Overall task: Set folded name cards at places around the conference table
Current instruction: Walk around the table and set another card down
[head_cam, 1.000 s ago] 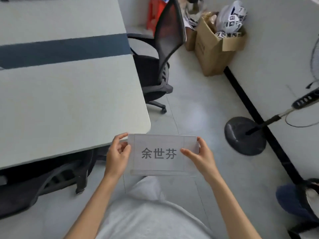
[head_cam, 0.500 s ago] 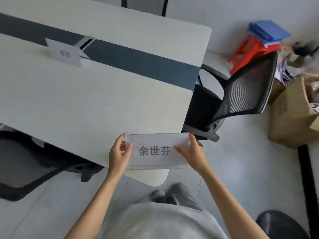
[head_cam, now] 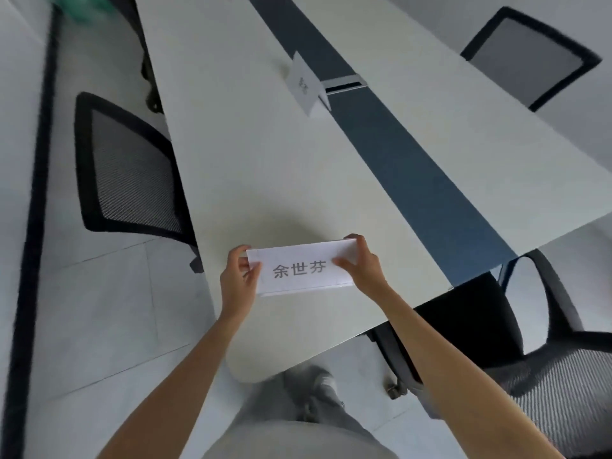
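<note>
Your left hand point(head_cam: 239, 282) and right hand point(head_cam: 361, 267) each pinch one short end of the folded name card point(head_cam: 299, 270), thumbs on its printed face, fingers curled behind; each grip is closed on paper. The card hangs above the worktop point(head_cam: 251, 167) near its corner. A second card point(head_cam: 304, 85) stands farther along. Half a second ago the card sat at the edge; now it is over the surface.

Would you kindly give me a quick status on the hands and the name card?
Left hand and right hand each pinch an end of the name card, above the table corner. One placed card stands farther along. Nothing in the way.
</note>
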Motion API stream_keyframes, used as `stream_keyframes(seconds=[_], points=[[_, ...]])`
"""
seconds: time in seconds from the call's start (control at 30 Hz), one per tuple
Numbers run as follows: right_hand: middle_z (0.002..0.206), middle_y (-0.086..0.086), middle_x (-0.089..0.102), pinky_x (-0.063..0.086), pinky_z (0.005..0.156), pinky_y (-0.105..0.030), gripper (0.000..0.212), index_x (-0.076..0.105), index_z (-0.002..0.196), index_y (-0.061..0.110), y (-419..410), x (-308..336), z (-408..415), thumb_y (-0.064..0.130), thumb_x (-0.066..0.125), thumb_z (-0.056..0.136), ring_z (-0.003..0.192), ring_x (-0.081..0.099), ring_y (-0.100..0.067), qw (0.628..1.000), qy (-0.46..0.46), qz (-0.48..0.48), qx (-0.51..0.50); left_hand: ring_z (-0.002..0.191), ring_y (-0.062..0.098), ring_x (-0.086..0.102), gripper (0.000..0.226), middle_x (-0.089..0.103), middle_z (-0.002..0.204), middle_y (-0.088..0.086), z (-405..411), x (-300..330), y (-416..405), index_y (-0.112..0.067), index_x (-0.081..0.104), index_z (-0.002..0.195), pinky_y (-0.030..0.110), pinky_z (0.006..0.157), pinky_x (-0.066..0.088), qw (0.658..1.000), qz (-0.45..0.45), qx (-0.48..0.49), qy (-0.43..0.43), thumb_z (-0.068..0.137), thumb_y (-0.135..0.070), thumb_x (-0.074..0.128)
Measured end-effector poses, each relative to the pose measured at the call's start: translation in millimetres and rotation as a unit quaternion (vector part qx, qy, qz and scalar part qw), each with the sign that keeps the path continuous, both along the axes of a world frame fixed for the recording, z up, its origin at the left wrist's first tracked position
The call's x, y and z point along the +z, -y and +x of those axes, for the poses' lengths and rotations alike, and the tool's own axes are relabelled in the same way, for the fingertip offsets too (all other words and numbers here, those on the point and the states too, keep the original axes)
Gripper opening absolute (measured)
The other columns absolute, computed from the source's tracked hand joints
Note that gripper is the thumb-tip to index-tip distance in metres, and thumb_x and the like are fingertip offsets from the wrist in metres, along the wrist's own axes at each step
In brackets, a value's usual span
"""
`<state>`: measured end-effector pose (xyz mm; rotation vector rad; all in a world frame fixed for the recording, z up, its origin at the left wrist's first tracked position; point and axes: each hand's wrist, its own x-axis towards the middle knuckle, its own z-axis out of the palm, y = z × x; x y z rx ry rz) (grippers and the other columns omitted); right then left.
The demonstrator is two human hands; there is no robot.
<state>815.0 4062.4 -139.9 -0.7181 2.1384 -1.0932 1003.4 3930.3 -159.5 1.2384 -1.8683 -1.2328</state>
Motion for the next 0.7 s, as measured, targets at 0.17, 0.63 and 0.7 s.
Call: stream_keyframes(seconds=[0.17,0.63,0.7], points=[[0.101,-0.005,0.052,0.04,0.061,-0.019,0.041,0.04,0.118,0.018,9,-14,-12,0.018,0.062,0.083,0.087,0.049,-0.023,0.999,0.011,-0.02,0.028,0.084,0.021,0.062,0.031,0.066,0.097,0.017,-4,-4,-10,-0.006,0.048,0.113,0.024,0.074,0.049,0.999,-0.001,0.046,0.003,0.084,-0.004,0.056],[0.125,0.008,0.055,0.032,0.1,-0.024,0.028,0.057,0.119,0.023,-1,-31,-36,0.022,0.043,0.095,0.119,0.045,-0.013,0.997,-0.035,-0.05,0.042,0.107,0.012,0.058,0.021,0.061,0.109,-0.01,9,8,23,-0.013,0.066,0.105,0.016,0.088,0.043,0.996,-0.055,-0.034,0.057,0.085,-0.013,0.057],[0.123,0.008,0.058,0.033,0.097,-0.013,0.026,0.058,0.116,0.025,-4,-22,-39,0.022,0.045,0.094,0.119,0.048,-0.009,0.998,0.003,-0.068,0.016,0.104,0.008,0.059,0.023,0.063,0.107,-0.009,2,21,29,-0.012,0.067,0.105,0.006,0.085,0.042,0.996,-0.063,-0.049,0.047,0.084,-0.014,0.059]])
